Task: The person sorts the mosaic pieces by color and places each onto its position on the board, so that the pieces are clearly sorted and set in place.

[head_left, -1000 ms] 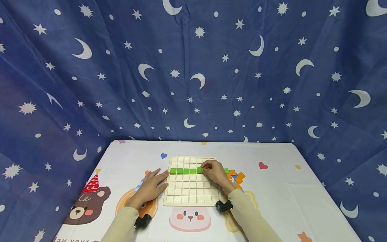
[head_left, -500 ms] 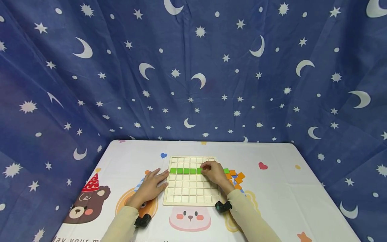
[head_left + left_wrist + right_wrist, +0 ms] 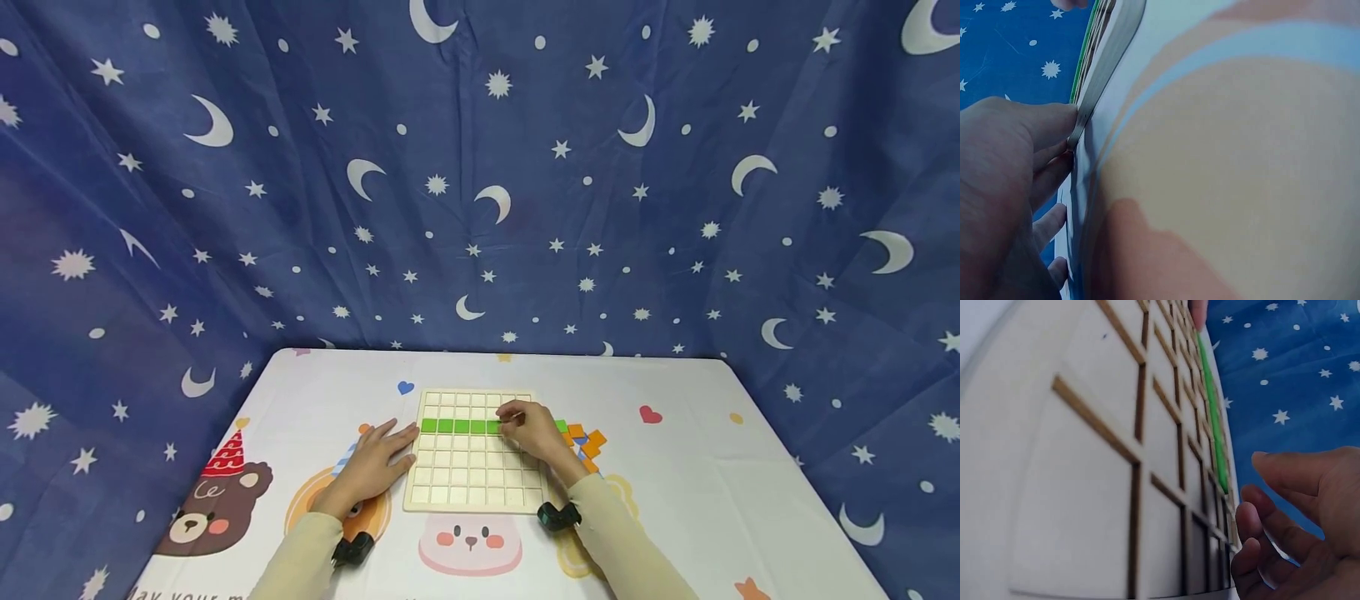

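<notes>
A pale wooden grid board lies on the table. Green square tiles form a row in its third line from the back, starting at the left edge. My left hand rests flat with fingers spread, its fingertips against the board's left side; the left wrist view shows thumb and fingers at the board edge. Over the right end of the green row hovers my right hand. In the right wrist view its fingers are loosely bent, the thumb apart from them, with nothing visible between.
Right of the board, partly behind my right forearm, lie loose orange tiles, a green tile and bits of blue. The white tablecloth carries printed animals and hearts. A blue star-patterned curtain hangs behind the table.
The last green tile, tilted in my right fingers a second ago, now lies flat in line with the row. My right fingers have let go of it. The left hand stays put.
</notes>
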